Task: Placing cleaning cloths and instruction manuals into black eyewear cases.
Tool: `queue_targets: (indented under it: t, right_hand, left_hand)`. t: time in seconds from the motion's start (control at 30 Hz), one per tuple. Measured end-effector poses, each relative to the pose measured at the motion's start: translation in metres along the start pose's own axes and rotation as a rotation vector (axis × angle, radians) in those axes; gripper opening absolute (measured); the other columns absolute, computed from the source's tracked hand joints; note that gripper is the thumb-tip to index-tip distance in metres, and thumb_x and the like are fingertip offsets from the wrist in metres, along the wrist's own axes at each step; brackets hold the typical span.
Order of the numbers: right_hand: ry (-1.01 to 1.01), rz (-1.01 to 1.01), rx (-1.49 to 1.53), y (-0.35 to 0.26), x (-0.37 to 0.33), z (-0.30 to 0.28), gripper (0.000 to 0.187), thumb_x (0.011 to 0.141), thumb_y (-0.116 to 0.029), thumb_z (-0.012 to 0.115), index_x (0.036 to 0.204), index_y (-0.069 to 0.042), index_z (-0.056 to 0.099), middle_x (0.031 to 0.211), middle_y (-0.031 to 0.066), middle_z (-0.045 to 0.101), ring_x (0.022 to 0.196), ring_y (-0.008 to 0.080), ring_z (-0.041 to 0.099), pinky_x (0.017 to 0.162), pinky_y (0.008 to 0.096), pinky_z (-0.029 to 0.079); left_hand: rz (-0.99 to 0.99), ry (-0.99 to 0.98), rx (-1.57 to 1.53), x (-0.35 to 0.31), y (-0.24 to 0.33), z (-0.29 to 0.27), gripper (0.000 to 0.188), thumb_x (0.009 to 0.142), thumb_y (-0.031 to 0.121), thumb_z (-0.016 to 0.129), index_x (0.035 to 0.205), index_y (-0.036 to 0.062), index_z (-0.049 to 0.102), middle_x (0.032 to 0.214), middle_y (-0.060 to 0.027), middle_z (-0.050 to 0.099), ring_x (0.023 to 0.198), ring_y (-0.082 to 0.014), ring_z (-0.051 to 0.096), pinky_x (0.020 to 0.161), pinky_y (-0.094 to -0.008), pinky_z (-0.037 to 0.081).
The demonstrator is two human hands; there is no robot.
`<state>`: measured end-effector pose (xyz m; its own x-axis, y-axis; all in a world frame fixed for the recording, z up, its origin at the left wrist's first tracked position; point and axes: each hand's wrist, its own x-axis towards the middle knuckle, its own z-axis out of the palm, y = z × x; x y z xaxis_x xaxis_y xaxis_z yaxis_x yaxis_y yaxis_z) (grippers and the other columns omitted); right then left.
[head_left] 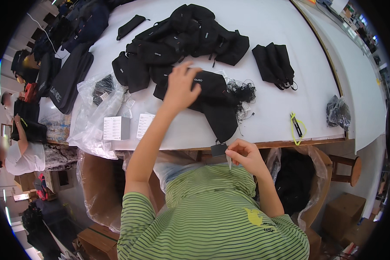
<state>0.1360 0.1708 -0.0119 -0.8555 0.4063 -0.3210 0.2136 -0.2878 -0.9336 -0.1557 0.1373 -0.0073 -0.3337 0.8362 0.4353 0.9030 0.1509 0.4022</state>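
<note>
My left hand (182, 89) reaches over a heap of black fabric pouches (160, 53), its fingers spread and slightly blurred. Below it lies a black pouch (210, 82) with pale lettering; I cannot tell whether the hand touches it. At the table's near edge my right hand (247, 157) is closed in a pinch beside a dark grey hang tag (218, 150). A thin white strip shows under the fingertips, perhaps part of the same tag. The tag meets the narrow end of another black pouch (221, 121), which lies towards the edge.
A tangle of black cords (242, 92) lies right of the pouches. Farther right are folded black pouches (274, 65), snips with a yellow cord (296, 128) and a dark plastic-wrapped bundle (338, 112). Clear plastic bags (95, 112) and white label stacks (116, 128) stand left. Plastic-lined cartons flank me.
</note>
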Motion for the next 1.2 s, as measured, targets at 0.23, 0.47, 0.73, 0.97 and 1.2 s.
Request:
queue_targets:
  t: [0.23,0.47,0.73,0.97,1.2]
  right_hand:
    - [0.011,-0.021,-0.031,-0.006,-0.001,0.001,0.014,0.086,-0.015,0.069,0.085,-0.004,0.062,0.068,-0.0035,0.057,0.058,0.003,0.052,0.053,0.0188,0.04]
    - [0.07,0.003,-0.015,-0.004,-0.001,-0.001,0.013,0.086,-0.015,0.07,0.084,-0.004,0.063,0.065,-0.004,0.056,0.055,0.0026,0.05,0.049,0.0187,0.038]
    - [0.097,0.024,0.007,-0.001,0.02,0.01,0.012,0.086,-0.015,0.069,0.085,-0.005,0.064,0.06,-0.005,0.052,0.052,0.0016,0.047,0.047,0.0186,0.033]
    - [0.216,-0.19,-0.177,0.0,0.027,0.021,0.01,0.085,-0.014,0.07,0.086,-0.005,0.066,0.057,-0.0048,0.051,0.05,0.0019,0.044,0.045,0.0189,0.03]
    - [0.219,-0.418,-0.516,-0.01,0.023,0.037,0.013,0.081,-0.009,0.071,0.092,-0.004,0.066,0.062,0.0003,0.052,0.052,0.005,0.045,0.047,0.0209,0.034]
  left_hand:
    - [0.129,-0.1,0.051,-0.021,0.036,0.07,0.041,0.073,0.015,0.066,0.113,0.0188,0.059,0.138,-0.0129,0.041,0.128,-0.0347,0.037,0.104,-0.0476,0.029]
    - [0.058,-0.013,-0.046,-0.043,0.042,0.057,0.026,0.072,0.015,0.066,0.098,0.0166,0.062,0.134,-0.0129,0.046,0.127,-0.0353,0.039,0.104,-0.0468,0.028]
    - [-0.171,0.308,-0.257,-0.085,0.064,0.007,0.027,0.067,0.016,0.079,0.085,0.0091,0.06,0.102,-0.0057,0.056,0.098,-0.0272,0.049,0.085,-0.0388,0.036]
    - [-0.481,0.17,-0.505,-0.121,0.084,-0.01,0.017,0.065,0.016,0.081,0.068,0.0089,0.065,0.069,0.0015,0.05,0.074,-0.0175,0.044,0.072,-0.0317,0.033]
    - [-0.475,0.004,-0.608,-0.129,0.097,-0.016,0.017,0.068,0.009,0.076,0.084,0.0082,0.074,0.07,0.0004,0.053,0.074,-0.0142,0.047,0.07,-0.0272,0.036]
